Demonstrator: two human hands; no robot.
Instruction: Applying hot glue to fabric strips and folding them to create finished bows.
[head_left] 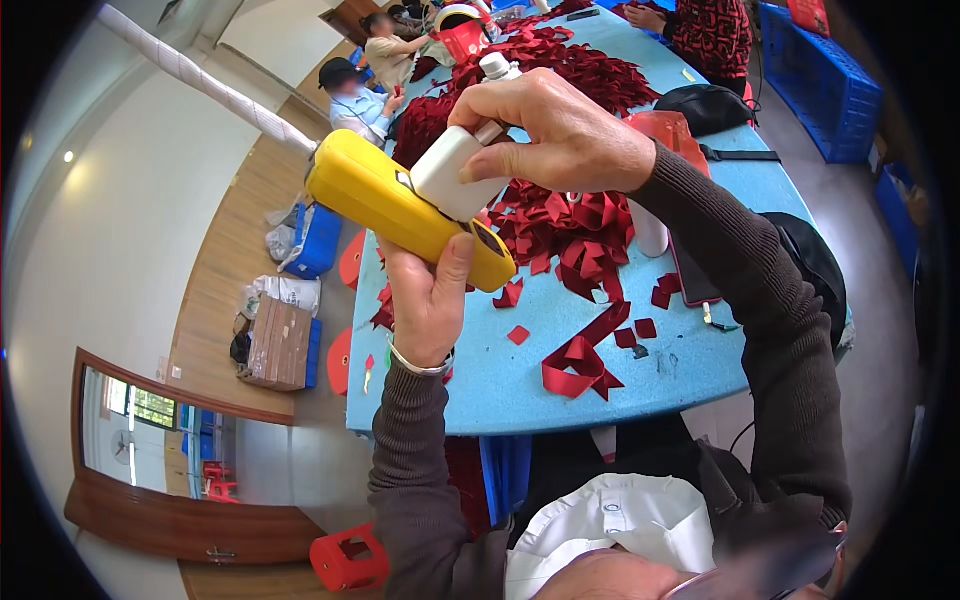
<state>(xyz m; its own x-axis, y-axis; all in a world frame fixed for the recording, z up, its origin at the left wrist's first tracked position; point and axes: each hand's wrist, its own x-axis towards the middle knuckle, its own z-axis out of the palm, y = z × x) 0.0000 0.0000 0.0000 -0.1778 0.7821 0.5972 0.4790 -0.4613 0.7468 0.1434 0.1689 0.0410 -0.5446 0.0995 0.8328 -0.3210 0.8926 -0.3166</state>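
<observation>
Raised above the table is a long yellow block [375,180], which looks like a hanging power socket. A white spiral-wrapped cable [210,85] runs from its upper left end. My left hand [428,300] is closed around its underside, thumb on the near edge. My right hand [565,135] pinches a white charger plug [450,175] between thumb and fingers. The plug sits against the block's upper face; whether its prongs are inserted is hidden. Below lie dark red ribbon pieces [590,255] and a ribbon strip with forked ends [572,375].
The light blue table [470,375] holds a large heap of red ribbon [590,70]. A black bag [705,108] and a phone [692,272] lie to the right. Two people sit at the far left, another at the far right. Blue crates [820,85] stand beyond the right edge.
</observation>
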